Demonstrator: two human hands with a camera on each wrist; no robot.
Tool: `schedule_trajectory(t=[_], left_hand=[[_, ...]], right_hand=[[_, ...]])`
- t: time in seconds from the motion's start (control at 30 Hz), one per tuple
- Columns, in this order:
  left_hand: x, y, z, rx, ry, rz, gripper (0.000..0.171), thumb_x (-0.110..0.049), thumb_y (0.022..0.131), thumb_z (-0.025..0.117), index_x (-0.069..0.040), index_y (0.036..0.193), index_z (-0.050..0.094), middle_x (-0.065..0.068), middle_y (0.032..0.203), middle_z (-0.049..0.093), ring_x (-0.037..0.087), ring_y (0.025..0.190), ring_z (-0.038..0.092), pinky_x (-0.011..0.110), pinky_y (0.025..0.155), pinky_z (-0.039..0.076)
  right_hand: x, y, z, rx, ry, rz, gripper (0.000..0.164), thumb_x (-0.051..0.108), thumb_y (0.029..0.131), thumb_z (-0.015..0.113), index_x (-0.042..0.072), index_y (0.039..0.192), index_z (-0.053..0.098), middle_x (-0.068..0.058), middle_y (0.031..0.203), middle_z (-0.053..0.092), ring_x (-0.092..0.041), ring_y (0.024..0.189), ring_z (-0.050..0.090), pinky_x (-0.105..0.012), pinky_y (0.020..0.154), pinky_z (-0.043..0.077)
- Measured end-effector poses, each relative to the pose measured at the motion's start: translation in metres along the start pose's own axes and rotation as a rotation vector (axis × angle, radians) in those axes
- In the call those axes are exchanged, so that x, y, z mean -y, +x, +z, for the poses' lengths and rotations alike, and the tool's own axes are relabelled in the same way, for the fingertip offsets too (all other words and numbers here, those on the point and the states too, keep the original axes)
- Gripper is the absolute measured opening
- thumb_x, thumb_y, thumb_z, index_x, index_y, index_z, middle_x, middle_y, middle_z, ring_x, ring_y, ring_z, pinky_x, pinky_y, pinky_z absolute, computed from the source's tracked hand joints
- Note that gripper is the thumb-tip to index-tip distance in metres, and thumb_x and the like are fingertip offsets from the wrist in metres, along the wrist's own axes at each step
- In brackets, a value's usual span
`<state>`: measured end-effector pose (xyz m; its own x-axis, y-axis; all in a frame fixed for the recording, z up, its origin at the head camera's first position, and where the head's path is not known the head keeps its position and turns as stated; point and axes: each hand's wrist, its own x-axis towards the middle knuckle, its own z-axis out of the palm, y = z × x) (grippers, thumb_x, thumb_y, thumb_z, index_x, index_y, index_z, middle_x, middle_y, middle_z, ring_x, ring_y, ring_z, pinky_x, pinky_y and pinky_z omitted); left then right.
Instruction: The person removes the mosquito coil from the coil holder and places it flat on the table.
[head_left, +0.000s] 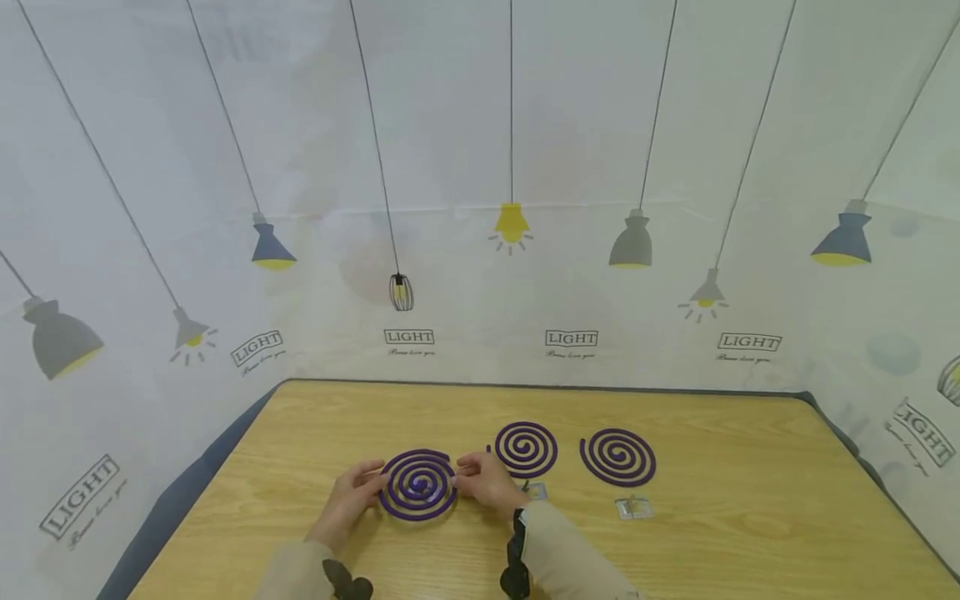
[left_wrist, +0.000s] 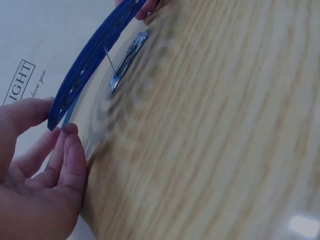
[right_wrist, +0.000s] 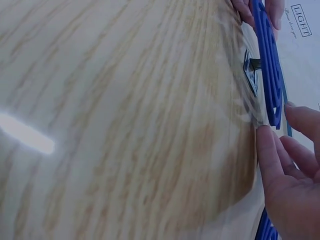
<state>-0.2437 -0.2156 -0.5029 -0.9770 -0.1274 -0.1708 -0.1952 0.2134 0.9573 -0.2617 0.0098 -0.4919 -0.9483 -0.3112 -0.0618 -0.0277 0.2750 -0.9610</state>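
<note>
Head view: one coil (head_left: 420, 483) was pinched by left hand (head_left: 351, 500) and right hand (head_left: 491, 483) above a stand (left_wrist: 129, 62) — apparently unmounted, like two others (head_left: 618, 454).

Head view: white backdrop (head_left: 442, 125) at 12 o'clock; printed yellow lamp (head_left: 512, 222) near 1; printed blue lamp (head_left: 843, 239) near 3; wood-grain table (head_left: 750, 508) at 6.

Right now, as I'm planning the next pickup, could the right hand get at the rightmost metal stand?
Probably yes: the metal stand lies uncovered on the table, though the right hand would likely have to release the raised coil.
</note>
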Motion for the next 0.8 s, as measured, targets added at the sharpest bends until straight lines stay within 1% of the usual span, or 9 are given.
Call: schedule_trajectory(t=[0.07,0.3,0.53,0.67,0.8], left_hand=[[0.001,0.000,0.000,-0.004,0.003,0.002,0.040,-0.011,0.085,0.056,0.008,0.119,0.046,0.024,0.110,0.054,0.016,0.085,0.057,0.026,0.069,0.048],[0.004,-0.001,-0.001,-0.017,-0.019,0.007,0.040,-0.008,0.084,0.057,0.011,0.117,0.046,0.021,0.105,0.057,0.014,0.082,0.057,0.025,0.069,0.048],[0.005,-0.002,-0.002,-0.023,-0.057,0.019,0.039,-0.006,0.083,0.058,0.011,0.117,0.047,0.015,0.099,0.060,0.010,0.079,0.057,0.022,0.068,0.048],[0.006,-0.003,-0.002,-0.023,-0.082,0.020,0.041,-0.007,0.082,0.060,0.010,0.117,0.048,0.013,0.098,0.061,0.011,0.081,0.057,0.022,0.070,0.048],[0.006,-0.003,-0.001,-0.023,-0.086,0.021,0.040,-0.008,0.082,0.061,0.009,0.117,0.049,0.012,0.096,0.062,0.012,0.081,0.058,0.023,0.071,0.048]], right_hand=[[0.001,0.001,-0.001,0.009,-0.009,0.015,0.033,0.002,0.079,0.063,-0.011,0.109,0.053,-0.011,0.089,0.059,-0.021,0.079,0.058,-0.028,0.067,0.050],[0.005,0.004,0.003,0.006,-0.070,0.005,0.029,-0.001,0.078,0.062,-0.013,0.103,0.056,-0.010,0.081,0.060,-0.016,0.069,0.058,-0.026,0.060,0.050],[0.002,0.004,0.009,-0.002,-0.055,0.001,0.025,-0.003,0.077,0.062,-0.012,0.100,0.057,-0.007,0.074,0.058,-0.013,0.063,0.057,-0.025,0.056,0.051],[0.000,0.005,0.009,-0.007,-0.038,0.009,0.023,-0.003,0.076,0.063,-0.011,0.097,0.058,-0.006,0.073,0.059,-0.014,0.061,0.058,-0.026,0.055,0.051],[-0.002,0.004,0.009,-0.008,-0.023,0.030,0.022,-0.004,0.077,0.062,-0.010,0.097,0.057,-0.006,0.073,0.058,-0.014,0.060,0.058,-0.026,0.054,0.052]])
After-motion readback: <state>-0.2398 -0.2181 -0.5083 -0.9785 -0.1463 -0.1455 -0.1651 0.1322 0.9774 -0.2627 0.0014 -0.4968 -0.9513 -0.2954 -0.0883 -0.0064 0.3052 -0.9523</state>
